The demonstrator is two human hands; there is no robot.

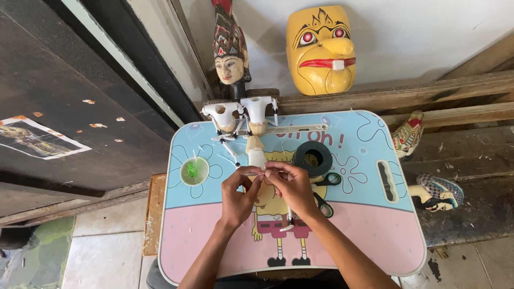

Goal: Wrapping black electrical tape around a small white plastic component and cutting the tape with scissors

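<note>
My left hand (239,195) and my right hand (292,187) meet over the middle of a small blue and pink cartoon-printed lap table (369,235). Between their fingertips they pinch a thin pale thread or stick (257,171). Just beyond the hands lies an unpainted wooden puppet body (251,120) with white shoulders and thin arm rods. A roll of black tape (313,157) and scissors (326,190) lie right next to my right hand. A small white piece (285,227) lies under my right wrist.
A small cup holding green bits (194,171) stands at the table's left. Behind the table a painted puppet head (230,48) and a yellow wooden mask (320,48) lean on the wall. More painted puppet parts (433,190) lie on dark planks at the right.
</note>
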